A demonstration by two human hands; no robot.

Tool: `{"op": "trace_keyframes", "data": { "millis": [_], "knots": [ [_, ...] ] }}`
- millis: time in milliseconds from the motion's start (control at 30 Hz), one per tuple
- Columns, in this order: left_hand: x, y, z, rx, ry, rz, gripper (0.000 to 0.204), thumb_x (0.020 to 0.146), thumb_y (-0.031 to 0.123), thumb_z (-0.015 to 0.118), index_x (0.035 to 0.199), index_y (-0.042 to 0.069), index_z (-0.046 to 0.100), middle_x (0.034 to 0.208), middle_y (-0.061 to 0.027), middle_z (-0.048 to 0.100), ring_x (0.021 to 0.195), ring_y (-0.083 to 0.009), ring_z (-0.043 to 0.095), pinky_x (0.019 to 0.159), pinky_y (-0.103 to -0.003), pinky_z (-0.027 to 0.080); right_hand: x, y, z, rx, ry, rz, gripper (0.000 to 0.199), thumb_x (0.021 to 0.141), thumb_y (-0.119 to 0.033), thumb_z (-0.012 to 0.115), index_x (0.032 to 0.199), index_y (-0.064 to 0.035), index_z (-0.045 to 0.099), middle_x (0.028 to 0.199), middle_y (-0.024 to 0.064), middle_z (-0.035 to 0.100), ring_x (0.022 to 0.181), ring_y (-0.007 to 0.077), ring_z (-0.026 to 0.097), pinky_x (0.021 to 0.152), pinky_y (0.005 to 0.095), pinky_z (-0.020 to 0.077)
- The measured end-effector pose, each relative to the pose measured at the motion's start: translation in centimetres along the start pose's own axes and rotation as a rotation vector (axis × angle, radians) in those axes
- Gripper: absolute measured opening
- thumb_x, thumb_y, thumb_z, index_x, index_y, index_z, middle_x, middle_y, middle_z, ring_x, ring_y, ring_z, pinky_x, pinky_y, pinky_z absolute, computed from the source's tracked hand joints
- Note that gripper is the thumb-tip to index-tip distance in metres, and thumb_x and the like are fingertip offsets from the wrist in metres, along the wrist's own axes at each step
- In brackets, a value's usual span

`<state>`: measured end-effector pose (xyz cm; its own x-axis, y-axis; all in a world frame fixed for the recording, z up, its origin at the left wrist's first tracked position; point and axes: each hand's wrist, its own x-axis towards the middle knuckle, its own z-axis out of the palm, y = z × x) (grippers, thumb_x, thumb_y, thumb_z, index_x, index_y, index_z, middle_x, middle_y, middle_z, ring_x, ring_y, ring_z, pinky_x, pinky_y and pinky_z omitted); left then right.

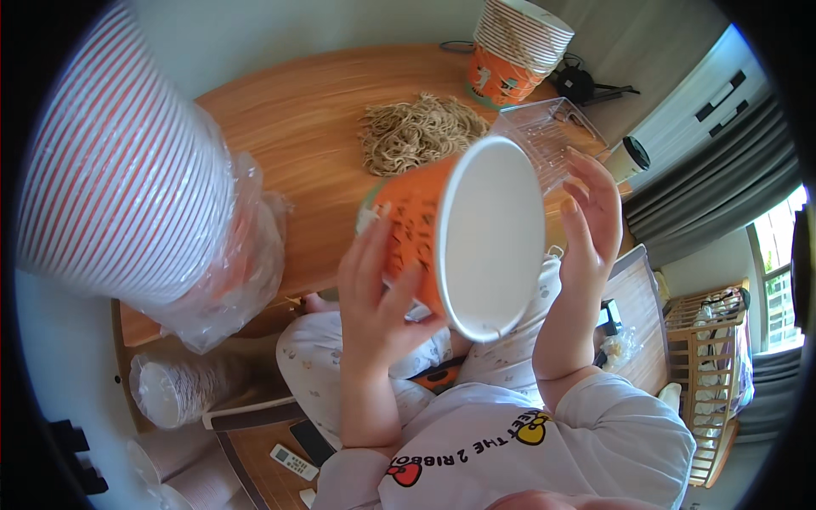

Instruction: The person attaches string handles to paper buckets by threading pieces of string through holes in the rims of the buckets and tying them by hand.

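Note:
My left hand (378,297) grips an orange paper bucket (416,246) with dark print by its side. The bucket is tipped over so that its round opening and white inside face right, and nothing shows in it. My right hand (592,208) is raised to the right of the rim, apart from it, with the thumb and fingers parted and nothing in them. Beyond the bucket, a loose heap of beige string loops (416,127) lies on the wooden table (280,110).
A tall stack of white buckets (127,170) in clear plastic rises at the left. Farther back stand a stack of orange buckets (514,59) wound with string, a clear plastic tray (552,132) and a lidded cup (627,159). A remote (294,461) lies at lower left.

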<state>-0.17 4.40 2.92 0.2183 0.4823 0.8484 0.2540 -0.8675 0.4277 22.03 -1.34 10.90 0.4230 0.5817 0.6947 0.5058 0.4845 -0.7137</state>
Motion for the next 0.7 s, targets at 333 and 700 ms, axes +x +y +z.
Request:
{"op": "trace_keyframes", "data": {
  "millis": [333,700],
  "knots": [
    [-0.7,1.9,-0.2,-0.026,-0.012,0.073,0.043,0.071,0.037,0.080,0.106,0.031,0.056,0.133,-0.0166,0.054,0.121,-0.0362,0.052,0.100,-0.051,0.040,0.4,-0.5,0.0,0.297,-0.212,0.226,0.028,0.085,0.005,0.056,0.113,0.0055,0.057,0.106,0.0103,0.064,0.101,0.0147,0.060,0.089,0.0277,0.0455],
    [-1.5,2.1,-0.4,0.101,-0.021,0.175,0.054,0.081,0.052,0.068,0.130,0.052,0.046,0.134,-0.0089,0.053,0.121,-0.0300,0.053,0.101,-0.050,0.040,0.5,-0.8,0.5,0.290,-0.116,0.154,0.014,0.085,0.009,0.058,0.098,0.0047,0.057,0.093,0.0110,0.068,0.086,0.0133,0.065,0.076,0.0242,0.0513]
  ]
}}
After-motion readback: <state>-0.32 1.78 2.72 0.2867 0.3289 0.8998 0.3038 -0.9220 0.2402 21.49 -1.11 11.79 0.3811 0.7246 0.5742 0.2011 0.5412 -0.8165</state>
